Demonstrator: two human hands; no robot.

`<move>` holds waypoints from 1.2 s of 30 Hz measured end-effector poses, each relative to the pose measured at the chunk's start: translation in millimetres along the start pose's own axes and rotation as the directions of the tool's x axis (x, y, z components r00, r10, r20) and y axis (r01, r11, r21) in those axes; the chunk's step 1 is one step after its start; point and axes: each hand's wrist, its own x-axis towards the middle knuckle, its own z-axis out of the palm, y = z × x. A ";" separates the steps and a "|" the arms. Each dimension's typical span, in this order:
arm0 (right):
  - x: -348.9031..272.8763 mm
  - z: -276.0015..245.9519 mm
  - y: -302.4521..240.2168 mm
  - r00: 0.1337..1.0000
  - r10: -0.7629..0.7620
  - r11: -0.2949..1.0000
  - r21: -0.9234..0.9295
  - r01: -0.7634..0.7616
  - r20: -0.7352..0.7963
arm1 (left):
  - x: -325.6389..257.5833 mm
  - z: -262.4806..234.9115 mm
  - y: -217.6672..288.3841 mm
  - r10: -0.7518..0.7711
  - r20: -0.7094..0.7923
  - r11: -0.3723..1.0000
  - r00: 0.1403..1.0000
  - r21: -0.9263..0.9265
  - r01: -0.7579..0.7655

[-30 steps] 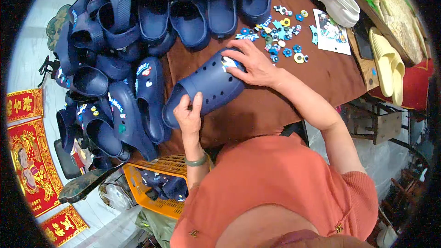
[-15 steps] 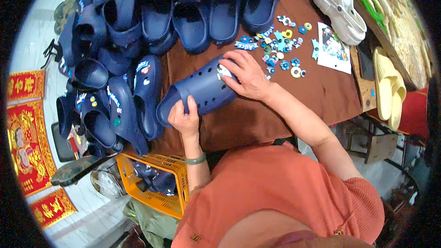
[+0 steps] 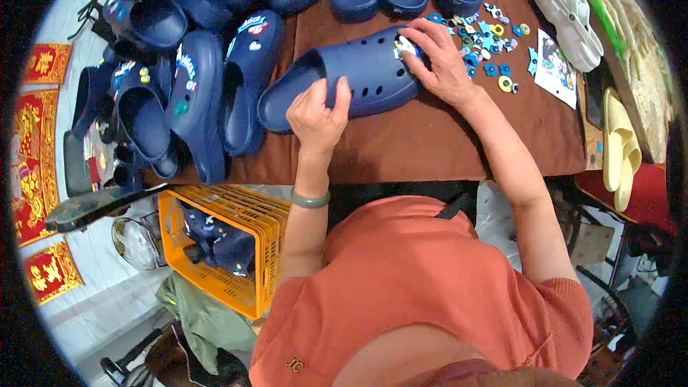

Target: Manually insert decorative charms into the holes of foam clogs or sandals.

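Note:
A navy clog (image 3: 358, 72) with round holes lies tilted on the brown cloth, its toe to the right. My left hand (image 3: 320, 116) is closed at its near side by the opening, with the thumb up along the shoe; the curled fingers are partly hidden. At the toe, my right hand (image 3: 441, 64) bends over the top, its fingertips and thumb around a small white shoe charm (image 3: 405, 48) set against the holes. Just beyond this hand lie several loose charms (image 3: 491, 39), mostly blue, white and yellow.
Navy clogs (image 3: 197, 100) crowd the left and far side of the brown-covered table (image 3: 430, 147). A white clog (image 3: 570, 21) and a printed picture card (image 3: 555, 72) are at right, near yellow slippers (image 3: 620, 143). Below the table's left edge is an orange crate (image 3: 269, 244) holding clogs.
The view has shifted, so the table sits higher in it. Both hands stay on the same clog, the right one still at the charm on its toe.

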 end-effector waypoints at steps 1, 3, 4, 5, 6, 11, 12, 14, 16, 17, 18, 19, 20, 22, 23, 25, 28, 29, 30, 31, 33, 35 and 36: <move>-0.6 0.5 0.0 1.000 -0.002 1.000 -0.009 0.002 0.003 | -2.8 -0.5 -2.2 -0.020 0.023 1.000 1.000 0.009 0.020; -1.0 3.7 1.7 1.000 -0.003 1.000 0.005 0.003 0.012 | -3.8 1.7 -6.2 -0.017 0.003 0.999 1.000 0.042 0.017; -0.6 2.2 0.4 1.000 -0.013 1.000 -0.005 0.013 0.019 | -5.6 -2.3 -2.8 0.001 0.005 0.998 1.000 0.069 -0.001; -0.9 1.5 1.3 1.000 -0.005 1.000 -0.018 0.006 0.023 | -8.4 -11.1 2.3 -0.164 0.226 0.982 0.960 0.131 0.137; -0.6 2.0 -0.6 1.000 -0.002 1.000 -0.024 0.002 0.026 | -10.6 -19.0 4.3 -0.197 0.208 0.974 0.958 0.153 0.167; -1.4 2.1 1.4 0.999 0.027 0.999 -0.018 -0.027 0.036 | -49.0 -33.9 -1.8 -0.151 0.173 0.958 0.973 0.267 0.101; -1.0 2.0 0.2 1.000 -0.003 1.000 -0.024 0.004 0.028 | -58.2 -36.8 -0.3 -0.220 0.141 0.939 0.965 0.300 0.171; -1.1 5.0 0.4 0.999 0.012 1.000 -0.016 -0.012 0.042 | -69.5 -41.0 1.2 -0.262 0.210 0.875 0.942 0.463 0.140; 0.8 4.5 2.6 0.998 -0.018 0.999 -0.033 0.020 0.056 | -69.6 -40.8 3.4 -0.310 0.183 0.896 0.933 0.383 0.223; -0.4 4.9 4.9 0.999 -0.021 0.999 -0.045 0.023 0.048 | -68.8 -40.7 5.8 -0.307 0.166 0.900 0.937 0.371 0.229; -0.3 4.8 3.3 0.999 -0.005 1.000 -0.021 0.006 0.049 | -69.2 -41.4 5.7 -0.315 0.159 0.894 0.936 0.381 0.236; -0.5 4.6 3.9 0.999 -0.011 0.999 -0.030 0.013 0.049 | -69.5 -42.1 4.8 -0.308 0.170 0.902 0.936 0.366 0.230; -0.3 4.1 5.1 0.999 -0.019 0.999 -0.040 0.021 0.050 | -69.8 -42.7 3.9 -0.301 0.179 0.909 0.937 0.350 0.225; 0.4 3.7 5.4 0.998 0.004 1.000 -0.031 -0.002 0.069 | -71.0 -42.6 3.7 -0.299 0.148 0.914 0.943 0.329 0.238; -0.2 3.8 4.8 0.997 0.024 0.999 -0.023 -0.022 0.080 | -71.5 -42.8 3.3 -0.290 0.144 0.917 0.946 0.323 0.232; -0.3 2.8 4.9 0.995 0.032 0.999 -0.029 -0.029 0.091 | -71.6 -42.4 2.5 -0.283 0.139 0.923 0.949 0.309 0.230; 0.8 4.1 5.6 0.994 0.006 0.999 -0.043 -0.002 0.105 | -71.4 -44.1 2.3 -0.287 0.131 0.917 0.949 0.323 0.233; 1.1 3.4 4.4 0.993 0.017 0.998 -0.054 -0.011 0.118 | -73.7 -42.7 0.0 -0.292 0.123 0.914 0.948 0.327 0.239; 1.1 2.2 3.3 0.991 0.029 0.998 -0.066 -0.020 0.130 | -73.6 -43.1 1.1 -0.315 0.137 0.906 0.939 0.338 0.254; 1.6 2.3 3.0 0.991 0.025 0.998 -0.062 -0.017 0.134 | -72.3 -44.8 3.0 -0.334 0.150 0.905 0.931 0.326 0.272; 2.1 2.8 1.4 0.986 0.061 0.998 -0.032 -0.057 0.155 | -72.6 -46.2 2.5 -0.357 0.167 0.904 0.919 0.310 0.294; 2.4 0.7 1.8 0.982 0.049 0.995 -0.093 -0.033 0.182 | -73.5 -46.1 2.3 -0.346 0.155 0.912 0.925 0.287 0.293; 2.0 -2.6 2.9 0.980 0.046 0.994 -0.108 -0.026 0.193 | -72.7 -45.8 2.9 -0.338 0.154 0.919 0.928 0.268 0.290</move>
